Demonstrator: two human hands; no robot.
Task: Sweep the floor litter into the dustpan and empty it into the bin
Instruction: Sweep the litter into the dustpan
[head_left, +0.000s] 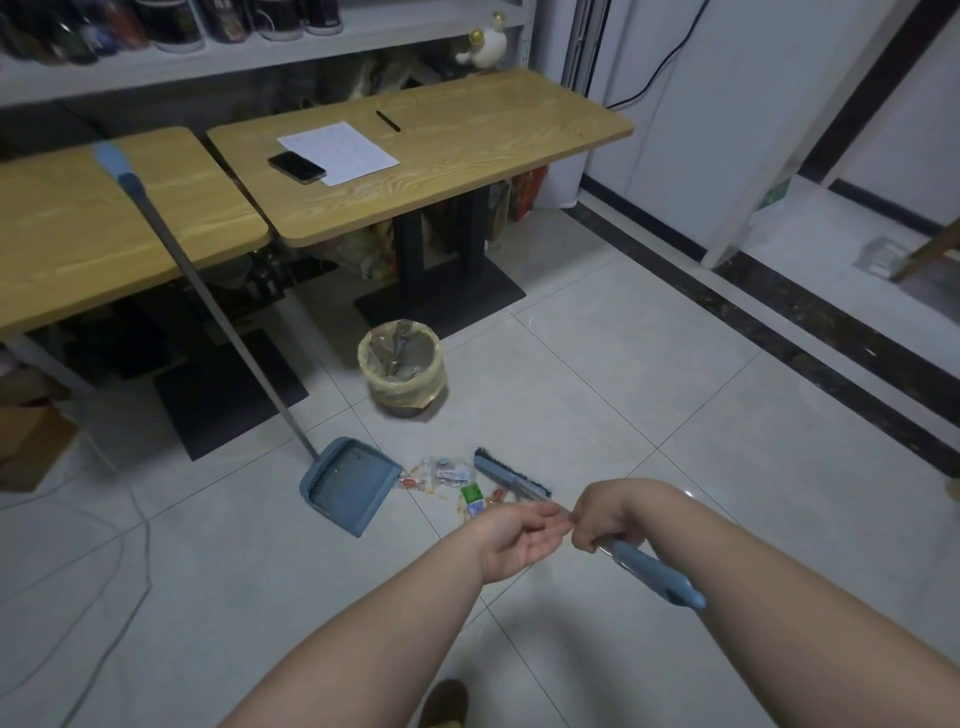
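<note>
Head view: our right hand grips the broom handle; left hand is half-curled, empty, fingertips touching the right. Brush head sits on the floor just right of the litter, w/ the dustpan mouth just left of it. So we sweep leftward. Bin stands beyond, apart.

Blue dustpan beside wrapper litter, broom, lined bin behind
</note>
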